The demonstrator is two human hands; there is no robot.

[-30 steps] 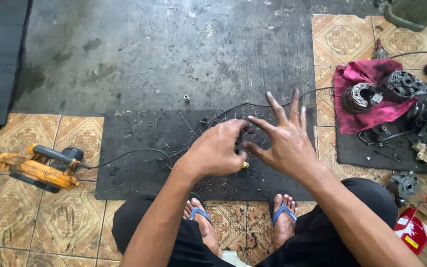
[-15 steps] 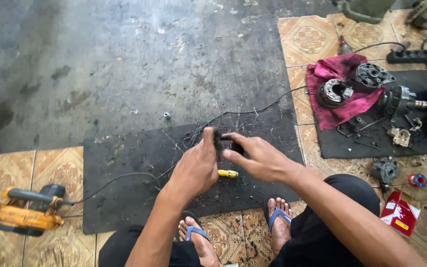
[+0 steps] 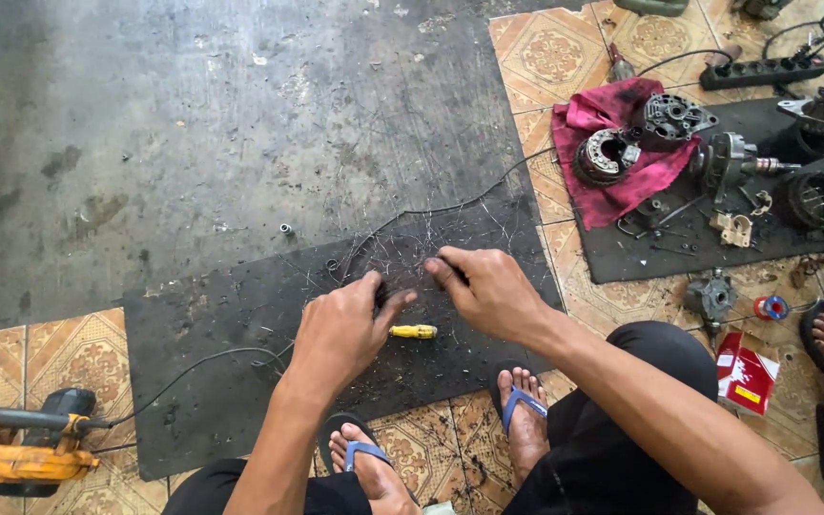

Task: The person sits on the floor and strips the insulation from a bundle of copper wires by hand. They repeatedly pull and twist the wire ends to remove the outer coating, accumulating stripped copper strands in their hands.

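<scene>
Left hand (image 3: 343, 329), fingers curled and pinched on a small dark part that cannot be identified, rests over the black rubber floor mat (image 3: 231, 381). Right hand (image 3: 488, 286), likewise closed at thumb and forefinger on thin wire strands, sits just beside it; whether both hands grip the same piece cannot be told. Loose thin wire strands (image 3: 402, 238) lie scattered on the mat above the hands. Small yellow-handled screwdriver (image 3: 414, 332) lies on the mat between and just below the two hands, touching neither. Orange and black power tool (image 3: 21, 448) rests on the patterned floor tiles at lower left, its black cable (image 3: 193, 367) running onto the mat. Magenta cloth (image 3: 612, 153) at upper right carries a round metal motor part (image 3: 605, 155). Blue-strapped sandals (image 3: 522, 401) show below the hands.
</scene>
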